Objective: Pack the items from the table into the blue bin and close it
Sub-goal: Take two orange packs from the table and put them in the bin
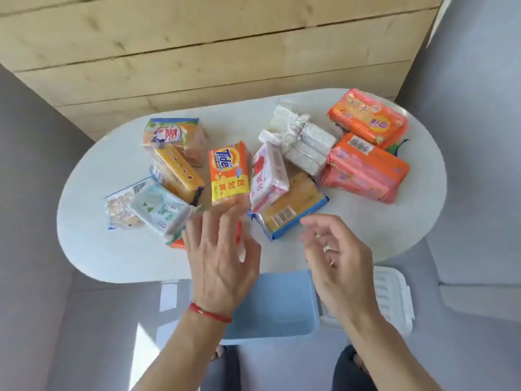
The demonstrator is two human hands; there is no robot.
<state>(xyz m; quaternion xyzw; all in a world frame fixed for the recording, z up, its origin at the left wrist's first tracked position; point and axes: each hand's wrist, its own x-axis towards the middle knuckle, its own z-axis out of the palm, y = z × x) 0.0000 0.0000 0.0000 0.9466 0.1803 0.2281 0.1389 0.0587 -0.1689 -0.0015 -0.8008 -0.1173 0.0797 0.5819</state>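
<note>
Several wrapped soap packs lie on a white oval table (93, 238). A yellow-orange Tide pack (229, 173) stands in the middle, and the spread fingertips of my left hand (222, 258) reach its lower edge. My right hand (335, 261) hovers open beside a yellow pack with a blue edge (290, 210). A pink-white pack (267, 176), white wrapped bars (301, 139) and two orange packs (366, 167) lie to the right. The blue bin (276, 306) sits empty below the table's near edge, under my wrists. Its white lid (394, 294) lies to its right.
More packs lie at the left: a yellow bar (177, 173), a pale green-white pack (158, 210) and a clear pack behind them (174, 134). A wooden plank wall (197, 52) stands behind the table. Grey floor surrounds it.
</note>
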